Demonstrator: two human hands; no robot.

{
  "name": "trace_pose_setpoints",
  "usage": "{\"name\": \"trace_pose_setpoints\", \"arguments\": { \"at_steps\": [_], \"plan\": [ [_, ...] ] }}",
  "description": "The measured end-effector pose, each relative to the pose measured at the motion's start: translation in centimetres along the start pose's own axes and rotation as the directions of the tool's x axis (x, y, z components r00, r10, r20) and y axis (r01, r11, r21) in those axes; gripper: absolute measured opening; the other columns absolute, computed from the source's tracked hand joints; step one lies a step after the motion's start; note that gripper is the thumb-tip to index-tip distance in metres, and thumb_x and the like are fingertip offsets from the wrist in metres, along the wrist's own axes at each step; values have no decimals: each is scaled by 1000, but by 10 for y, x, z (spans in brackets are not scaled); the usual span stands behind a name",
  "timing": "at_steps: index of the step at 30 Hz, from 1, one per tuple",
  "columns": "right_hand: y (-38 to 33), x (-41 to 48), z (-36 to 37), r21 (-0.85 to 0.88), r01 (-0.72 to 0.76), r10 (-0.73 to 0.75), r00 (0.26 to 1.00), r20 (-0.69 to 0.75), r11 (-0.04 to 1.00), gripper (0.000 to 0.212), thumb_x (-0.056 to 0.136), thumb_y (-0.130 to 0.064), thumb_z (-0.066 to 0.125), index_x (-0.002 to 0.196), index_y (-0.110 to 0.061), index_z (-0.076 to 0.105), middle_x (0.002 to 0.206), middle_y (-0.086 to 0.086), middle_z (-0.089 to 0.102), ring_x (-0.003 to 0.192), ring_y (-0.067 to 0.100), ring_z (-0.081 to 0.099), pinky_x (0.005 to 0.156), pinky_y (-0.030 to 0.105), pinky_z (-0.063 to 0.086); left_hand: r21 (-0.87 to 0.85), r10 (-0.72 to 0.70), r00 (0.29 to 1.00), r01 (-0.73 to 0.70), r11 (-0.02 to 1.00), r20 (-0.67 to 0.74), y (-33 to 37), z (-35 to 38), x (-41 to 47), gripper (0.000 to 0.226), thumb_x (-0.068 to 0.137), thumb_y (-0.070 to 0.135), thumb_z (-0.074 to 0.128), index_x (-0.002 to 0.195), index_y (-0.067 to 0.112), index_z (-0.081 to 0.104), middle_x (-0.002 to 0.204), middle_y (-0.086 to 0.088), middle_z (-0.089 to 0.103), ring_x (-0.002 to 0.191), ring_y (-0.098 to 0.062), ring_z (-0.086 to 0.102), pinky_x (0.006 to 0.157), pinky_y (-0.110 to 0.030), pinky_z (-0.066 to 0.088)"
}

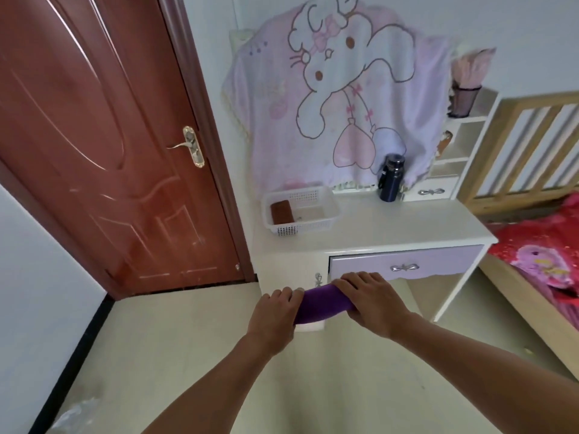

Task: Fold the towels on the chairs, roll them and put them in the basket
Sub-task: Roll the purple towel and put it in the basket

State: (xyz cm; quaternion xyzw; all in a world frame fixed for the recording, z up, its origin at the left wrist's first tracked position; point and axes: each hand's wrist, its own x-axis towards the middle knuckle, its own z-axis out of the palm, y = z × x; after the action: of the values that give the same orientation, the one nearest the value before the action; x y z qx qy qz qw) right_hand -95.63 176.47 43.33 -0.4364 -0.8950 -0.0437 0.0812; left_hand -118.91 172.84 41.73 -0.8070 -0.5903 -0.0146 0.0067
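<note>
Head camera looks down across a pale floor (175,355) toward a white dressing table (391,227), and both arms are out in front! Left hand (277,311) wraps one end of a rolled purple towel (322,303), right hand (372,300) clamps over the other end, fingers curled across the top. That roll is up in the air, in front of the table's edge and below its lilac drawer (404,266). Up on the tabletop, near the left back corner, sits a white perforated basket (326,211), and a brown rolled towel (282,213) lies along its left side. A dark blue flask (391,178) stands upright further right on the same surface. Behind the table hangs a pink cartoon blanket (338,98). Reddish-brown door (103,136) shut on the left, wooden bed frame (526,151) with a red quilt (545,249) on the right.
</note>
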Motion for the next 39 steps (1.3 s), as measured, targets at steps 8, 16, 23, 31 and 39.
{"name": "trace_pose_setpoints", "arguments": {
  "at_steps": [8, 16, 23, 31, 39],
  "plan": [
    [104, 115, 30, 74, -72, 71, 997, 9, 995, 53, 69, -31, 64, 121, -21, 59, 109, -2, 66, 91, 21, 63, 80, 35, 49, -111, 9, 1000, -12, 994, -26, -42, 19, 147, 57, 86, 23, 57, 138, 21, 36, 121, 1, 57, 102, -18, 57, 85, -28, 46],
    [206, 268, 68, 354, -109, 85, 993, 84, 929, 63, 69, -36, 72, 128, -28, 51, 119, -8, 62, 103, 15, 58, 88, 26, 41, -389, -247, 969, 237, 890, 25, -85, 46, 285, 59, 79, 28, 69, 131, 28, 42, 119, 8, 54, 98, -9, 58, 83, -21, 51],
    [265, 400, 79, 629, -305, 146, 945, 292, 715, 68, 63, -20, 74, 124, -35, 46, 103, -7, 62, 90, 16, 59, 75, 31, 53, -661, -508, 846, 476, 580, 163, -105, 60, 376, 62, 72, 28, 73, 126, 25, 42, 112, 8, 51, 94, -10, 57, 80, -24, 53],
    [288, 502, 132, 694, -457, 192, 883, 428, 556, 48, 73, -10, 68, 118, -24, 60, 95, -8, 64, 88, 13, 63, 72, 27, 54, -799, -549, 743, 565, 205, 384, -125, 99, 445, 45, 79, 18, 59, 122, 17, 47, 113, -1, 56, 87, -8, 60, 62, -14, 51],
    [281, 547, 207, 521, -459, 57, 787, 614, 720, 29, 77, -8, 63, 102, -21, 69, 100, 0, 66, 92, 21, 63, 77, 35, 54, -517, -516, 626, 777, 359, 584, -139, 134, 472, 47, 83, 30, 63, 119, 16, 37, 114, -3, 58, 104, -24, 59, 88, -39, 53]
  ]
}}
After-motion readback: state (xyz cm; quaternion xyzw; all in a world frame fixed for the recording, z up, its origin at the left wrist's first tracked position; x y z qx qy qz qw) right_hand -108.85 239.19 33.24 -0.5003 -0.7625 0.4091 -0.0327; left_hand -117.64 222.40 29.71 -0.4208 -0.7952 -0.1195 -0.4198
